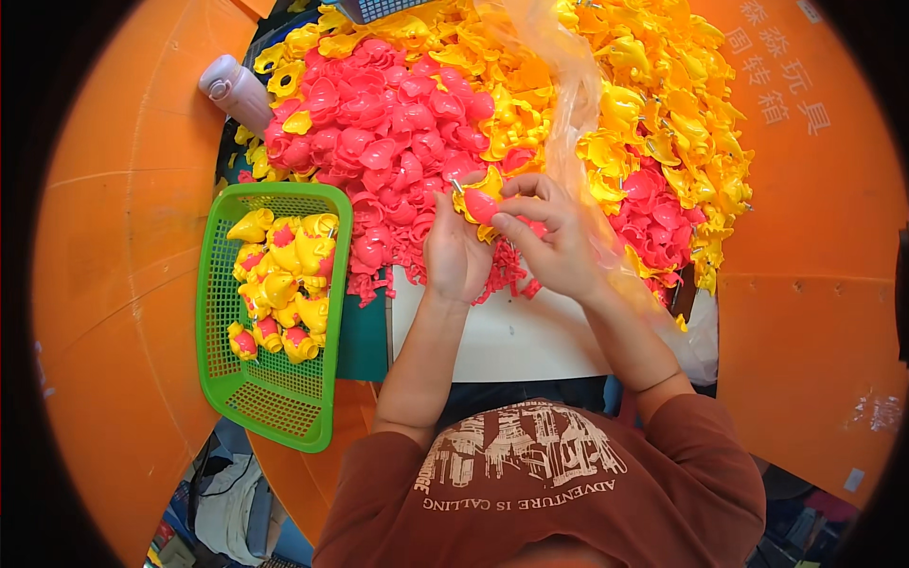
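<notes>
Above the near edge of the pile, my two hands hold a yellow plastic toy piece [470,204] between them. A metal pin [456,186] sticks out at its upper left. A glossy pink shell [482,207] covers part of its front. My left hand [458,254] supports the piece from the left, palm turned up, its fingers partly hidden behind it. On the other side, my right hand [561,244] has its thumb and index finger closed at the right edge of the pink shell. Loose pink shells [379,123] are heaped just beyond my hands.
A green basket [344,275] with several yellow-and-pink toy pieces [284,275] stands at the left. Yellow parts [653,85] lie heaped at the far right, beside a clear plastic sheet [576,95]. A lilac bottle [237,93] stands far left. Orange panels [114,246] flank both sides.
</notes>
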`<state>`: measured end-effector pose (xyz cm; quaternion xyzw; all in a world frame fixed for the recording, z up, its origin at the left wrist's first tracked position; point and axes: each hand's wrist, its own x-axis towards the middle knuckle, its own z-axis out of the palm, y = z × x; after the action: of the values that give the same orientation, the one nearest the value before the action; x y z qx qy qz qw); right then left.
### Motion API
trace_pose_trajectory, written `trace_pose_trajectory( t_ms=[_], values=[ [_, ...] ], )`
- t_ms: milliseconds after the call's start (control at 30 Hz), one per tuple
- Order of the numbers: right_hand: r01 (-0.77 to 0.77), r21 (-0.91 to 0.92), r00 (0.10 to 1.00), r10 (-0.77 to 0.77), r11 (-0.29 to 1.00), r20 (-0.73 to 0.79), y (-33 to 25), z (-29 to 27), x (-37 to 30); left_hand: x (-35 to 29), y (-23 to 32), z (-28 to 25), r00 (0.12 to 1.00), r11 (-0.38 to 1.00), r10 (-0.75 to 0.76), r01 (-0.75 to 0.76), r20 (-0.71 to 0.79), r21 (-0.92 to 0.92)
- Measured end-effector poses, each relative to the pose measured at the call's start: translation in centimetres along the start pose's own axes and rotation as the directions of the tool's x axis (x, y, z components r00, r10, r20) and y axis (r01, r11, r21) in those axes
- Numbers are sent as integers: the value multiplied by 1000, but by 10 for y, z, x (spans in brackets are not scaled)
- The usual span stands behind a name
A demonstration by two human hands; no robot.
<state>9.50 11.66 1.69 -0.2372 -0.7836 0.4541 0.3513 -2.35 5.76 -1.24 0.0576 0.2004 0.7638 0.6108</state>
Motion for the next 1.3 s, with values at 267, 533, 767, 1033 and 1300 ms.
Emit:
trace_pose_trajectory(
  t_ms=[267, 533, 767, 1033, 1300],
  values=[
    [-43, -192, 995, 25, 980, -96, 6, 15, -4, 1, -3, 0, 1000, 999, 26, -25, -14, 29],
    [13, -172, 994, -31, 985, -108, -1, 14, -4, -5, 1, -3, 998, 999, -1, 4, 63, -44],
    [27, -235, 989, -61, 972, -138, 1, 20, -5, -2, -2, -3, 999, 999, 28, -26, 44, -45],
    [181, -399, 975, -217, 899, -47, -2, 15, -4, -4, 0, -6, 992, 984, -43, 62, 120, -166],
    [228, -430, 964, -264, 873, -25, -9, 12, -1, -6, -3, -1, 995, 994, -42, 52, 95, -100]
  ],
)
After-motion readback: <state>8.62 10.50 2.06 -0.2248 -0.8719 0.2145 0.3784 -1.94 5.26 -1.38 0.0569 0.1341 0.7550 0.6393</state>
